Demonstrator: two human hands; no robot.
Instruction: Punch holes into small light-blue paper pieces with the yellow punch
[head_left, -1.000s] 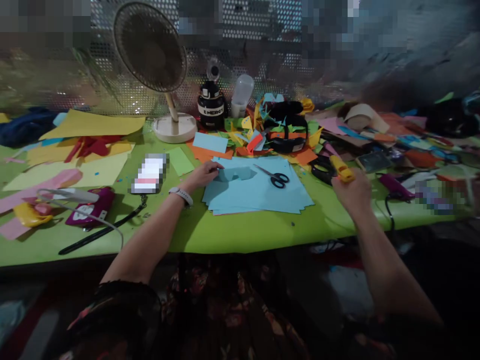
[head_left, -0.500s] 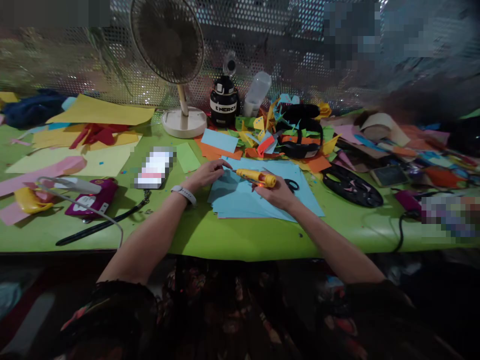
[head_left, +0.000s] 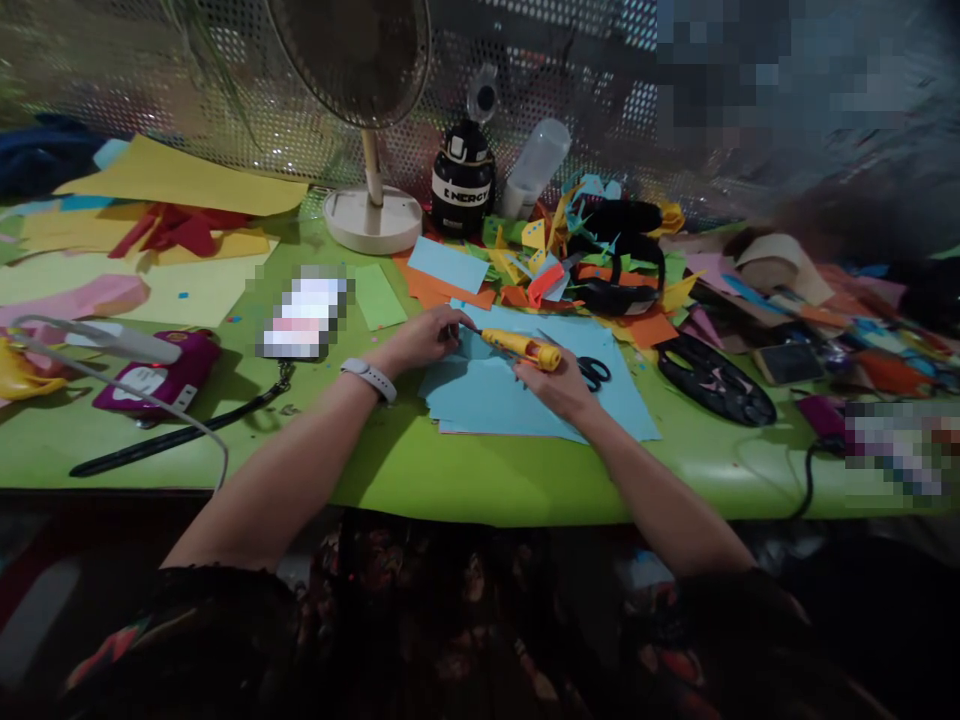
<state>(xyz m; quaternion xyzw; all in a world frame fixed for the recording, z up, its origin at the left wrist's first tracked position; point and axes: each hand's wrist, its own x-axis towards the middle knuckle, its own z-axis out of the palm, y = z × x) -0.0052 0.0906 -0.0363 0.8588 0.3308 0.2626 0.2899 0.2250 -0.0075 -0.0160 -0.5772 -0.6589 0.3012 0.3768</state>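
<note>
Head-worn view, facing forward, down across table (head_left: pixel 487 490).

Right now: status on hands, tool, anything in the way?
Right hand gripping yellow tool, aimed toward left hand. Scissors on blue paper, close beside right hand.

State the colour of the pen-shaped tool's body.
The pen-shaped tool is yellow; best in head view.

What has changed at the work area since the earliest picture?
The right hand has moved left from the table's right side to over the blue paper, bringing the yellow tool it was already holding; the tip now points toward the left hand. The scissors are now partly hidden. The left hand stays at the paper's left side.
</note>
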